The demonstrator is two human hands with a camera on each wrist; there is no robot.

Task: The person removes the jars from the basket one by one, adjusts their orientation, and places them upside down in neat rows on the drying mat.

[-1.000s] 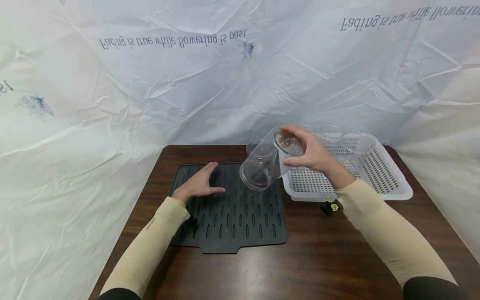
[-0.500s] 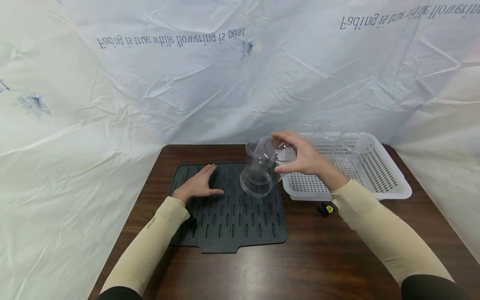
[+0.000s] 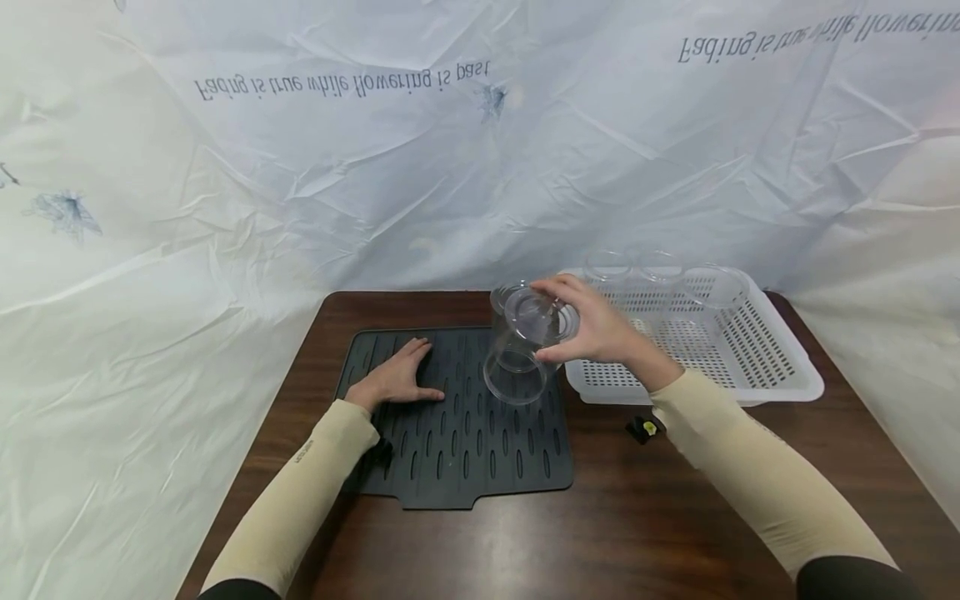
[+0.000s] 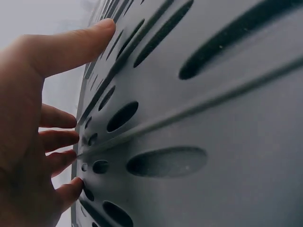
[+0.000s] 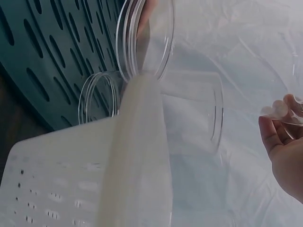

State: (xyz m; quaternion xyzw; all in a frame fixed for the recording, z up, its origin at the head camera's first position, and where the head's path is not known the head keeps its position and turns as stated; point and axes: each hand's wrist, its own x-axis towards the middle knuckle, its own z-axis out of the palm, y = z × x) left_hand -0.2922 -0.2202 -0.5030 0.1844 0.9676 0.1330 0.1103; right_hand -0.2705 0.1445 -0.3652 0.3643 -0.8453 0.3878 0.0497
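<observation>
My right hand [image 3: 592,333] grips a clear jar [image 3: 519,385] by its upper end, thumb and fingers spread around it. The jar leans, with its wide lower end down toward the dark grey slotted mat [image 3: 465,467]. In the right wrist view, several rings circle the held jar's lower end. Just behind it, a second clear jar [image 3: 501,315] stands at the mat's back right corner, partly hidden by the held one. My left hand [image 3: 393,375] lies low at the mat's left side, thumb apart and fingers extended, holding nothing.
A white perforated basket [image 3: 798,379] sits right of the mat and holds several clear jars [image 3: 716,292] at its back. A brown wooden table [image 3: 637,517] lies under everything. A white printed sheet [image 3: 375,192] hangs behind the table's back edge.
My right hand has moved left, down and toward me with the jar, which has tipped more upright and come lower over the mat. The left hand has sunk slightly.
</observation>
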